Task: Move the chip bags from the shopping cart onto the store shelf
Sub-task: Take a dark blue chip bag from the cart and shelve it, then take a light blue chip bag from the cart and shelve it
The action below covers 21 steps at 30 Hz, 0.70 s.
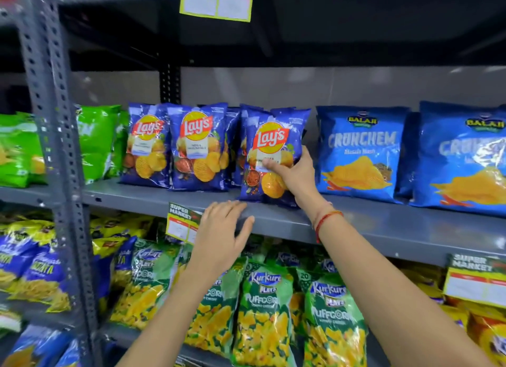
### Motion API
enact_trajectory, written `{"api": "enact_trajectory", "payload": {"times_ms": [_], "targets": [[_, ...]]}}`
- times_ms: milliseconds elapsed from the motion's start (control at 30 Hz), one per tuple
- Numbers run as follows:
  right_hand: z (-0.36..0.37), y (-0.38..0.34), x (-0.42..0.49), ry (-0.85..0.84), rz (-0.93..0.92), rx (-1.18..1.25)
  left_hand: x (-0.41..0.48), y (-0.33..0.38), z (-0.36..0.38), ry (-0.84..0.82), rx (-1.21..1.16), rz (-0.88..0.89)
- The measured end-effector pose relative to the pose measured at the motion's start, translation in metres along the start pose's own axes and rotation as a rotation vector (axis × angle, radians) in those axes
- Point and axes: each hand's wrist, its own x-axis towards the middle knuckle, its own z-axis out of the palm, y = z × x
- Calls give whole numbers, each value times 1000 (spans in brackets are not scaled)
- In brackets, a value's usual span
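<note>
Blue Lay's bag (269, 158) stands upright on grey middle shelf (383, 224), front of third stack. Right hand (294, 172) grips its right edge, thumb across front, fingers wrapped behind. Left hand (223, 235) empty, fingers spread, hovering at shelf lip. Two Lay's stacks (175, 147) sit just left; Balaji Crunchem bags (361, 153) right. Cart out of view; remaining bags unknown. Release pending.

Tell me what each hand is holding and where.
Right hand grips the blue Lay's bag at its right edge. Left hand holds nothing.
</note>
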Motion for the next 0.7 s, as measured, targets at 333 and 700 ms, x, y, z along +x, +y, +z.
{"api": "enact_trajectory", "payload": {"times_ms": [333, 700], "targets": [[-10, 8, -7, 34, 81, -94, -2, -1, 9, 57, -7, 14], [-170, 8, -133, 469, -107, -243, -59, 133, 61, 187, -548, 194]]}}
